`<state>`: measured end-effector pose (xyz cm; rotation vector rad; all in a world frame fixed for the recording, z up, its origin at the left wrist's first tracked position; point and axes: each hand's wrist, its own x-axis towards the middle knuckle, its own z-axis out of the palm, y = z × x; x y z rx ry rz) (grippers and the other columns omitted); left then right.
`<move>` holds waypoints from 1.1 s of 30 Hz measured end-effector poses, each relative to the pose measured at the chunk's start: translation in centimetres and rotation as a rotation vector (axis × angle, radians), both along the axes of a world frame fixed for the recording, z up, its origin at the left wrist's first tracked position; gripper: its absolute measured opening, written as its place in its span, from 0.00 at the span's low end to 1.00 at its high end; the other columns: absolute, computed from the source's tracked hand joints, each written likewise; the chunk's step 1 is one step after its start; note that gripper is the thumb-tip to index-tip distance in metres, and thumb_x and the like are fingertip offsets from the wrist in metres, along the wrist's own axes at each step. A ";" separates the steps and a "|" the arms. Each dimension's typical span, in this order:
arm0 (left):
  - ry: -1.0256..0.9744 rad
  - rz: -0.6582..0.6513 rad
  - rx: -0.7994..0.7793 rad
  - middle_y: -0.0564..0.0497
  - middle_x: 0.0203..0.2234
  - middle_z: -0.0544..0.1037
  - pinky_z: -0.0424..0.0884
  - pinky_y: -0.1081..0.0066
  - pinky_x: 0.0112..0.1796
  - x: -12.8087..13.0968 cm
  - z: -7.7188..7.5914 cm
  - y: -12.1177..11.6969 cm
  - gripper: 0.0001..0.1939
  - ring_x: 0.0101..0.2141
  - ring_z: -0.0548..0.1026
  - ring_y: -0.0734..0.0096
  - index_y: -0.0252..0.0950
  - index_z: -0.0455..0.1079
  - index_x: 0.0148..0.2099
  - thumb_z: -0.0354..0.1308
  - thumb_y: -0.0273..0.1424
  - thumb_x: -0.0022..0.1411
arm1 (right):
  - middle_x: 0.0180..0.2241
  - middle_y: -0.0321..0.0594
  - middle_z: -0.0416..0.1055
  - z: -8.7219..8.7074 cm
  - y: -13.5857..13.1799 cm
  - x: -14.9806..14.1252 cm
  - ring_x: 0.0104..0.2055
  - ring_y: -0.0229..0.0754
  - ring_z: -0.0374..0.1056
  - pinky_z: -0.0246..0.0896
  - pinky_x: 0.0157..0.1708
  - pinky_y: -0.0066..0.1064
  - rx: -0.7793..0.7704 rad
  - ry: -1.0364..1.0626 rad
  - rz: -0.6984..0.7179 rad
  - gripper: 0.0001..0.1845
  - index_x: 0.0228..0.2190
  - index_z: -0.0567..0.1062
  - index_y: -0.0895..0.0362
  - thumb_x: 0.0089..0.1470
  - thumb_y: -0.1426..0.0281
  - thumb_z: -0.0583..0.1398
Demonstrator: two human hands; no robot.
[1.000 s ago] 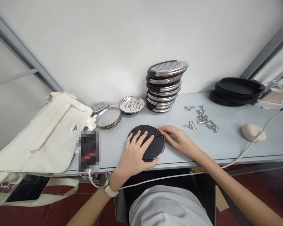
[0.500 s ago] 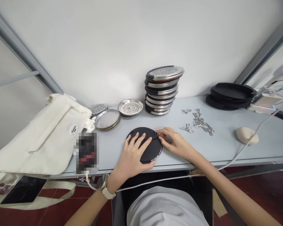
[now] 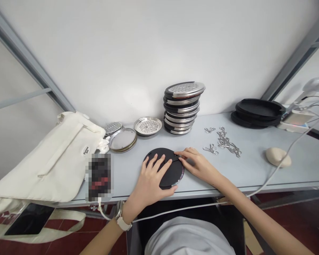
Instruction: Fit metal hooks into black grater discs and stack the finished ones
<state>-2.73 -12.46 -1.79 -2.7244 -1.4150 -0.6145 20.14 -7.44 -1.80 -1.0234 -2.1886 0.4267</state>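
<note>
A round black disc with a shiny steel edge lies flat on the table. My left hand presses on it with spread fingers. My right hand sits at the disc's far right rim, its fingertips pinching a small metal clip there. Part of the disc is hidden under both hands. A white watch strap circles my left wrist.
Behind the disc stand a tall stack of oval steel-and-black graters, round steel plates, black lids and loose metal clips. A canvas bag lies left, and a white cable crosses the table's front edge.
The head view has tilted, so everything sits lower in the picture. Both hands stay on the disc, with the right fingertips still at the metal clip on its rim.
</note>
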 end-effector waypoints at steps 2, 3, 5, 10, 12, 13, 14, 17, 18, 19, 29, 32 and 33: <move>-0.001 0.000 0.004 0.49 0.64 0.60 0.46 0.49 0.62 0.0 0.0 0.0 0.38 0.63 0.55 0.49 0.43 0.55 0.68 0.59 0.47 0.58 | 0.34 0.44 0.71 0.0 0.0 0.0 0.39 0.47 0.66 0.64 0.42 0.41 0.010 0.001 0.003 0.14 0.47 0.74 0.56 0.63 0.71 0.53; 0.000 -0.001 0.005 0.49 0.64 0.60 0.46 0.49 0.62 0.0 0.0 0.0 0.38 0.63 0.55 0.49 0.43 0.55 0.68 0.59 0.47 0.58 | 0.34 0.44 0.71 0.0 0.0 0.0 0.39 0.47 0.66 0.64 0.42 0.41 0.010 0.003 0.005 0.14 0.47 0.74 0.56 0.63 0.72 0.53; 0.002 -0.003 0.004 0.49 0.64 0.61 0.46 0.49 0.62 0.0 0.0 0.0 0.38 0.63 0.55 0.49 0.43 0.55 0.68 0.59 0.46 0.58 | 0.34 0.44 0.71 0.0 0.1 -0.1 0.39 0.46 0.67 0.64 0.42 0.40 0.003 0.005 0.007 0.13 0.46 0.74 0.56 0.63 0.72 0.53; 0.007 -0.003 0.011 0.48 0.64 0.61 0.48 0.48 0.61 0.0 0.0 0.0 0.38 0.63 0.56 0.49 0.43 0.56 0.67 0.60 0.46 0.58 | 0.34 0.43 0.71 -0.1 0.1 0.0 0.39 0.45 0.68 0.64 0.42 0.38 -0.082 0.019 -0.004 0.12 0.47 0.71 0.58 0.63 0.70 0.53; 0.009 -0.004 0.017 0.48 0.64 0.61 0.49 0.48 0.61 0.0 0.0 0.0 0.39 0.63 0.56 0.48 0.43 0.56 0.67 0.60 0.46 0.57 | 0.34 0.42 0.71 -0.2 0.1 0.0 0.38 0.44 0.69 0.65 0.41 0.36 -0.131 0.029 -0.008 0.12 0.47 0.71 0.57 0.63 0.69 0.53; 0.010 -0.006 0.018 0.48 0.64 0.61 0.49 0.48 0.61 0.0 0.0 0.0 0.39 0.63 0.56 0.48 0.43 0.56 0.67 0.60 0.46 0.57 | 0.33 0.41 0.70 -0.2 0.1 0.0 0.37 0.43 0.69 0.65 0.41 0.36 -0.152 0.033 -0.009 0.12 0.47 0.70 0.57 0.63 0.69 0.54; 0.012 -0.008 0.018 0.48 0.64 0.61 0.49 0.48 0.61 0.0 0.1 0.0 0.39 0.63 0.56 0.48 0.43 0.56 0.67 0.60 0.46 0.57 | 0.32 0.41 0.70 -0.2 0.1 0.0 0.36 0.43 0.69 0.65 0.40 0.35 -0.169 0.033 -0.010 0.12 0.47 0.70 0.57 0.63 0.68 0.54; 0.015 -0.009 0.016 0.49 0.64 0.61 0.49 0.48 0.61 0.0 0.1 0.0 0.38 0.63 0.56 0.49 0.43 0.55 0.67 0.60 0.46 0.58 | 0.30 0.39 0.69 -0.1 0.1 0.0 0.34 0.42 0.68 0.64 0.38 0.34 -0.194 0.029 -0.014 0.12 0.46 0.70 0.57 0.63 0.67 0.53; 0.016 -0.008 0.016 0.48 0.64 0.62 0.49 0.48 0.61 0.0 0.2 0.0 0.38 0.63 0.57 0.49 0.43 0.56 0.67 0.60 0.46 0.58 | 0.30 0.39 0.69 -0.1 0.1 0.0 0.34 0.42 0.68 0.64 0.38 0.33 -0.197 0.027 -0.014 0.12 0.46 0.70 0.57 0.63 0.67 0.53; 0.016 -0.009 0.017 0.48 0.63 0.62 0.49 0.48 0.61 0.0 0.2 0.0 0.38 0.63 0.57 0.49 0.43 0.56 0.67 0.60 0.46 0.58 | 0.30 0.38 0.69 -0.1 0.1 0.0 0.34 0.42 0.68 0.64 0.38 0.33 -0.198 0.025 -0.015 0.12 0.46 0.70 0.57 0.63 0.66 0.53; 0.005 -0.017 -0.010 0.48 0.65 0.60 0.47 0.49 0.61 0.0 0.2 0.0 0.38 0.63 0.55 0.49 0.43 0.55 0.68 0.59 0.46 0.58 | 0.27 0.34 0.68 0.0 -0.2 0.2 0.29 0.39 0.66 0.62 0.32 0.30 -0.274 0.043 -0.008 0.12 0.45 0.67 0.55 0.63 0.64 0.53; 0.006 -0.019 -0.009 0.48 0.64 0.60 0.48 0.49 0.61 0.0 0.1 0.0 0.38 0.63 0.55 0.49 0.43 0.56 0.68 0.60 0.46 0.58 | 0.28 0.36 0.68 0.3 -0.4 0.2 0.30 0.40 0.66 0.63 0.34 0.31 -0.249 0.018 -0.011 0.12 0.46 0.68 0.56 0.63 0.65 0.53; 0.006 -0.018 -0.006 0.48 0.64 0.60 0.48 0.49 0.61 0.0 0.1 0.0 0.38 0.63 0.55 0.49 0.43 0.56 0.67 0.60 0.46 0.58 | 0.28 0.36 0.69 0.4 -0.4 0.2 0.31 0.40 0.66 0.63 0.34 0.31 -0.237 0.009 -0.014 0.12 0.46 0.68 0.56 0.63 0.66 0.53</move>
